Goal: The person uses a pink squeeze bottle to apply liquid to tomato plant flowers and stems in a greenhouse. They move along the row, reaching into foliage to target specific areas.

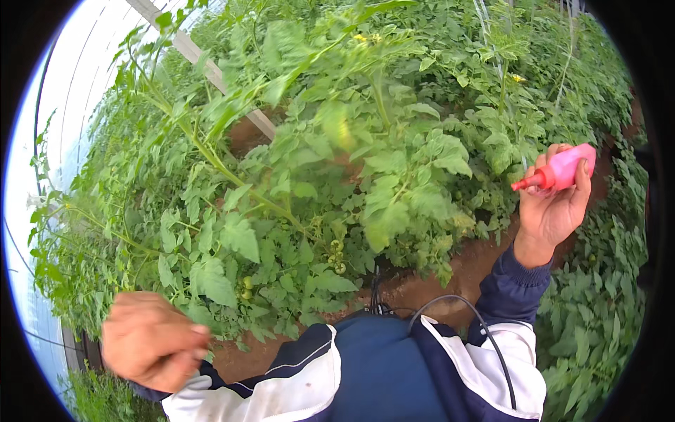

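Note:
In my right hand [551,219] is a pink plastic squeeze bottle [572,168] with a red nozzle, held up at the right of the view. The nozzle points left, towards the tomato plants, and touches none of them plainly. My left hand [150,340], blurred, is at the lower left with its fingers curled in; I see nothing in it, though the palm is hidden. Tomato leaves [213,282] lie just beyond it. A thick tomato stem [224,171] slants across the middle left. Green tomatoes [336,257] hang low on the plants, and yellow flowers [368,38] show near the top.
A pale post [198,53] slants down into the foliage. Translucent greenhouse sheeting [31,300] borders the left side. Support strings [567,63] run up among the plants at the right. Brown soil [464,269] shows before me. A black cable [488,332] loops over my jacket.

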The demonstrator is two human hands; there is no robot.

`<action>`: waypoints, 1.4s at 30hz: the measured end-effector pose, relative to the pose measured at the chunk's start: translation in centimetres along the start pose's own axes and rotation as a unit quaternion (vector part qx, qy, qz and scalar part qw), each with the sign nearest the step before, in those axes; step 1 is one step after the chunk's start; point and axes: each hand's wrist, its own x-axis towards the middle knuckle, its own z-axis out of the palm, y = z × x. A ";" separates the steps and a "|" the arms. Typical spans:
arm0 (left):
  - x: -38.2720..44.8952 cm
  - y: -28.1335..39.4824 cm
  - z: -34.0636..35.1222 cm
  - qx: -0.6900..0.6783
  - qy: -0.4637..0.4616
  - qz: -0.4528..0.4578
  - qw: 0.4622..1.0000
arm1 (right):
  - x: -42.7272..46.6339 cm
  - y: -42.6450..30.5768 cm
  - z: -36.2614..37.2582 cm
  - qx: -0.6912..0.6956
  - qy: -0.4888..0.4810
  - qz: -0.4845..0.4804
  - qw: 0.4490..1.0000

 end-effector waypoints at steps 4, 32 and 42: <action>5.1 -0.7 6.4 -0.012 -0.025 -0.111 0.993 | 1.1 -0.2 -3.8 0.012 0.044 0.012 0.999; 16.0 1.5 23.9 0.027 0.328 -0.298 0.896 | 16.5 -6.4 -25.1 0.059 -0.072 0.115 0.989; 22.4 5.3 29.7 -0.013 0.302 -0.307 0.902 | 21.7 -9.6 -28.3 0.037 -0.027 0.188 0.981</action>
